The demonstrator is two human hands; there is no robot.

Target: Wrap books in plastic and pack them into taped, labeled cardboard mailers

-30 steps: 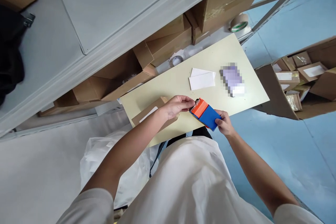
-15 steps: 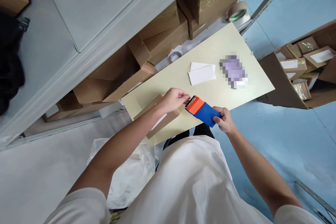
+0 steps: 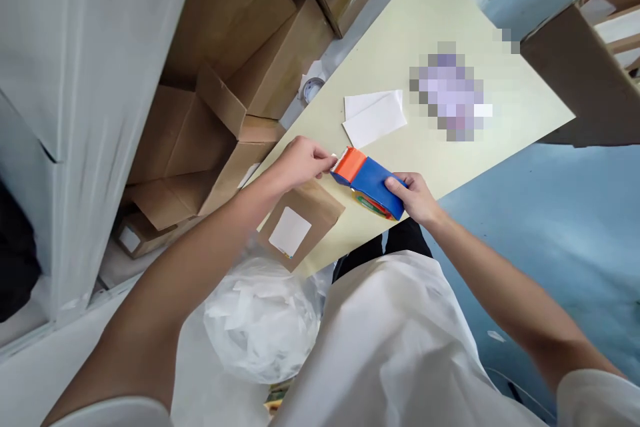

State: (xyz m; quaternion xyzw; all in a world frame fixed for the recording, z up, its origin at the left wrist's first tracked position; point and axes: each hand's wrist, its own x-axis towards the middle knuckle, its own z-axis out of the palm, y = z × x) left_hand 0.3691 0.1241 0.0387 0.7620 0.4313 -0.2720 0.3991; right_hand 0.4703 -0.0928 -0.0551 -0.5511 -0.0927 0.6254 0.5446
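A blue and orange tape dispenser (image 3: 377, 183) is gripped at its rear end by my right hand (image 3: 415, 197). Its toothed orange front points left, and part of a tape roll shows along its lower side. My left hand (image 3: 307, 161) is closed in a pinch at that toothed edge; what its fingertips hold is too small to make out, perhaps the tape's end. Under my left wrist lies a brown cardboard box (image 3: 320, 210) with a white label (image 3: 290, 232), at the near left corner of the pale yellow table (image 3: 500, 80).
White paper slips (image 3: 377, 119) lie on the table beside a blurred purple item (image 3: 450, 90). Open cardboard boxes (image 3: 185, 140) and a tape roll (image 3: 313, 90) line the shelf at left. A bag of white plastic (image 3: 265, 320) stands below, and another carton (image 3: 575, 73) is at right.
The view has turned and come nearer the table. The dispenser has tipped so its tape roll shows, and my left fingers have come up against its toothed edge.
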